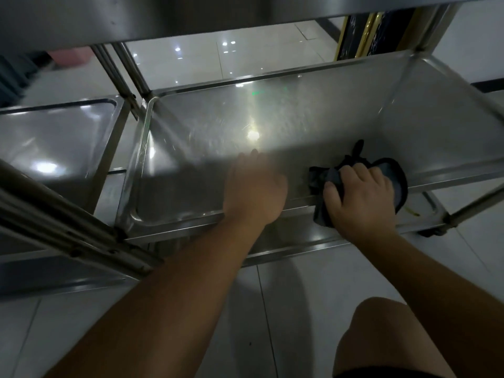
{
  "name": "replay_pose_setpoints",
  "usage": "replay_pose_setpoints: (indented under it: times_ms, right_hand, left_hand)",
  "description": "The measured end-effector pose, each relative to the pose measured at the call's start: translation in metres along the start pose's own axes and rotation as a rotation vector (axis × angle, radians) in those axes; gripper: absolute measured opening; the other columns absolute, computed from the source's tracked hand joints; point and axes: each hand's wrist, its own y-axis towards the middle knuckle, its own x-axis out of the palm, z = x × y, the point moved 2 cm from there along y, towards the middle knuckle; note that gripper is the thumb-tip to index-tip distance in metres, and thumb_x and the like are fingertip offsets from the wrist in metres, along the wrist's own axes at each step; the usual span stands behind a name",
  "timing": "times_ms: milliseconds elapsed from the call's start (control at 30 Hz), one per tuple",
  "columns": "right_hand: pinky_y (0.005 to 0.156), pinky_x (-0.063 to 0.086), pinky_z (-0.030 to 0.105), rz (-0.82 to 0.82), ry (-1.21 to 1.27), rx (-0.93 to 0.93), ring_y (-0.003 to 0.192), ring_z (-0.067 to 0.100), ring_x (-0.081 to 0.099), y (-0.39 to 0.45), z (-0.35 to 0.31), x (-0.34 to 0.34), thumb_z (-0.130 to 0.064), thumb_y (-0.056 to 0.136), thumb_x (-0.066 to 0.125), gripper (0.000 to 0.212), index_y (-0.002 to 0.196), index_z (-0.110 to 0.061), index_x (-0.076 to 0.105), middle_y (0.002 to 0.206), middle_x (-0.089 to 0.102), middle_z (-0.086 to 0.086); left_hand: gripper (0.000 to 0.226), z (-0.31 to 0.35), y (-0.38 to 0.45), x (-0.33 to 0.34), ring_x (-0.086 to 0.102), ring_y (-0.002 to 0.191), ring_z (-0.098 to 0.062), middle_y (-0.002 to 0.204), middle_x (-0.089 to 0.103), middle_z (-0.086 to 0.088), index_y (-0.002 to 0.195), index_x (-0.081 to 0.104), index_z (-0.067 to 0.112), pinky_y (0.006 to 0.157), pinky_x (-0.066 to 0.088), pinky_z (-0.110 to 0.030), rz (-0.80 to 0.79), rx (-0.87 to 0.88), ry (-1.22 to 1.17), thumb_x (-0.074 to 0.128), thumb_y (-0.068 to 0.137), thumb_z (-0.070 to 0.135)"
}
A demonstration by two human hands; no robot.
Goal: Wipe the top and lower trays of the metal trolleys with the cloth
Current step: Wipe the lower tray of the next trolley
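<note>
A bare knee [381, 334] juts in nearest, over the tiled floor [286, 309]. Right hand [360, 199] bunches the dark cloth [392, 175] on the middle tray's [204, 165] front rim; left hand [255, 186] rests flat, open, empty. Two trolleys: the second's tray [54, 143] sits left; an upper shelf [191, 15] hangs overhead.

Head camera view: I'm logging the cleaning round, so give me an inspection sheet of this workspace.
Surface: shiny steel lower tray of the metal trolley, glare on it.
Job's things: dark grey cloth bunched at the tray's near rim; second steel trolley tray to the left.
Clutter: nothing seen.
Grips: left hand flat on the tray, empty; right hand pressing the cloth.
Cables: nothing seen.
Surroundings: glossy white floor tiles; gold-framed dark board behind.
</note>
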Motion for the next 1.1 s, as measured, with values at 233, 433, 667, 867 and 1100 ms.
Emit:
replay_pose_setpoints:
  times_ms: [233, 433, 667, 867, 1100]
  right_hand:
    - [0.061, 0.042, 0.036, -0.306, 0.162, 0.041, 0.065, 0.024, 0.054, 0.023, -0.039, -0.029, -0.048, 0.089, 0.032, 0.042, 0.066, -0.018, 0.051, 0.065, 0.055, 0.001]
    - [0.060, 0.052, 0.037, -0.327, 0.052, -0.003, 0.061, 0.022, 0.057, 0.000, -0.075, -0.045, -0.044, 0.098, 0.044, 0.041, 0.071, -0.017, 0.059, 0.065, 0.060, 0.003]
    - [0.047, 0.039, 0.027, -0.551, -0.247, 0.007, 0.054, 0.012, 0.055, -0.019, -0.085, -0.032, -0.056, 0.097, 0.034, 0.050, 0.069, -0.023, 0.060, 0.061, 0.059, -0.003]
    - [0.061, 0.049, 0.032, -0.804, -0.271, 0.148, 0.065, 0.017, 0.061, -0.051, -0.064, 0.004, -0.061, 0.096, 0.041, 0.052, 0.074, -0.020, 0.060, 0.069, 0.063, 0.001]
    - [0.062, 0.036, 0.031, -0.938, -0.240, 0.214, 0.070, 0.015, 0.052, -0.063, -0.044, 0.043, -0.067, 0.075, 0.026, 0.051, 0.083, -0.023, 0.053, 0.081, 0.056, 0.000]
  left_hand:
    - [0.064, -0.002, -0.003, -0.005, 0.011, 0.162, -0.030, 0.174, 0.023, -0.008, 0.165, 0.030, 0.011, 0.131, 0.007, -0.045, 0.039, 0.034, -0.072, 0.029, 0.110, 0.044]
    - [0.056, -0.011, -0.022, -0.033, 0.031, 0.152, -0.027, 0.163, 0.041, -0.007, 0.157, 0.043, 0.014, 0.126, 0.024, -0.044, 0.045, 0.152, -0.189, 0.044, 0.108, 0.041]
    - [0.033, -0.059, -0.099, -0.046, 0.059, 0.113, -0.024, 0.123, 0.065, 0.004, 0.118, 0.071, 0.020, 0.095, 0.044, -0.041, 0.191, 0.456, -0.165, 0.065, 0.087, 0.029]
    - [0.026, -0.095, -0.133, -0.006, 0.053, 0.133, -0.021, 0.119, 0.065, 0.004, 0.105, 0.072, 0.020, 0.102, 0.044, -0.037, 0.170, 0.656, -0.115, 0.059, 0.083, 0.026]
    - [0.040, -0.100, -0.130, 0.046, 0.046, 0.124, -0.018, 0.131, 0.055, 0.006, 0.132, 0.058, 0.028, 0.103, 0.039, -0.038, -0.250, 0.476, 0.027, 0.048, 0.095, 0.039]
